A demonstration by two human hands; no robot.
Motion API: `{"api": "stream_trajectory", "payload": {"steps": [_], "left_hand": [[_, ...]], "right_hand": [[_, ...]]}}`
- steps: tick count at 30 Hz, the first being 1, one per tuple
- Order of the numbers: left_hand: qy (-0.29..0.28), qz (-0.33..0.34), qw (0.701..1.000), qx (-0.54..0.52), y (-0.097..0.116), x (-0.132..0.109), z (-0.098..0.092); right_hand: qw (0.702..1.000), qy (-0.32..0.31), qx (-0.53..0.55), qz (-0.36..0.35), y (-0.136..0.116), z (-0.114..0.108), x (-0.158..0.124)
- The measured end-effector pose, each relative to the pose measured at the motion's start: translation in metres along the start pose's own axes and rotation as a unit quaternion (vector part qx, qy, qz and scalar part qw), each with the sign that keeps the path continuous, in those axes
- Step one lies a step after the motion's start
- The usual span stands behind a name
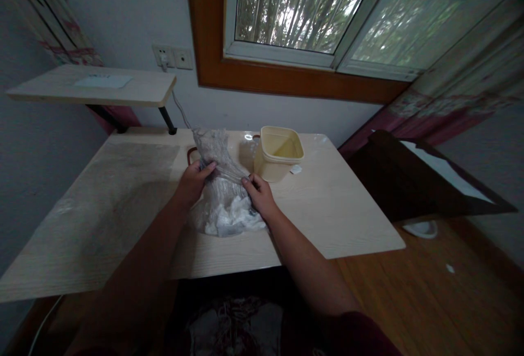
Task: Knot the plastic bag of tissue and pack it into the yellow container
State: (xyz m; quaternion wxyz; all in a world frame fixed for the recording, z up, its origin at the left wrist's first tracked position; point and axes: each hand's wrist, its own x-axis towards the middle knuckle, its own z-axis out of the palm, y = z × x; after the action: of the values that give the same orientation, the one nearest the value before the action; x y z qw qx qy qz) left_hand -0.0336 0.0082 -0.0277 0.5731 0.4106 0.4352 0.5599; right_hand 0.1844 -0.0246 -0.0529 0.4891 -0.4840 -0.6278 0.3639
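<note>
**Two hands pinch a bag at its waist**

From where I stand, the clear plastic bag [221,191] is the centre of things, on the near half of the pale table [335,214], its top narrow and crumpled toward eleven o'clock. White, wadded contents [237,213] fill its lower part.

At the bag's nine o'clock the left hand [192,182] has thumb and fingers closed on the plastic; at three o'clock the right hand [261,196] pinches a fold likewise. The plastic between them looks drawn in, so I'd judge the step in hand to be working the bag's middle, above the contents. Any next move, I reckon, calls for a firm pinch on both sides and care not to tear the thin film.

At two o'clock, just beyond the right hand, stands a cream tub [271,168], open-topped. Farther off, at ten o'clock, is a raised shelf [49,84]; at one o'clock, a window [286,12].
</note>
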Motion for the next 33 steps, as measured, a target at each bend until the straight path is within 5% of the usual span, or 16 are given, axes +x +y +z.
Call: {"api": "stream_trajectory", "payload": {"steps": [9,21,33], "left_hand": [[0.024,0.017,0.996,-0.084,0.019,-0.007,-0.001],[-0.102,-0.066,0.992,0.039,0.004,-0.021,0.02],[0.1,0.074,0.986,-0.115,0.022,-0.003,-0.001]], "right_hand": [[1.0,0.005,0.012,0.002,-0.001,-0.002,-0.002],[0.998,-0.048,0.039,0.001,-0.005,-0.002,-0.001],[0.999,0.038,-0.012,0.005,0.001,0.001,0.002]]}}
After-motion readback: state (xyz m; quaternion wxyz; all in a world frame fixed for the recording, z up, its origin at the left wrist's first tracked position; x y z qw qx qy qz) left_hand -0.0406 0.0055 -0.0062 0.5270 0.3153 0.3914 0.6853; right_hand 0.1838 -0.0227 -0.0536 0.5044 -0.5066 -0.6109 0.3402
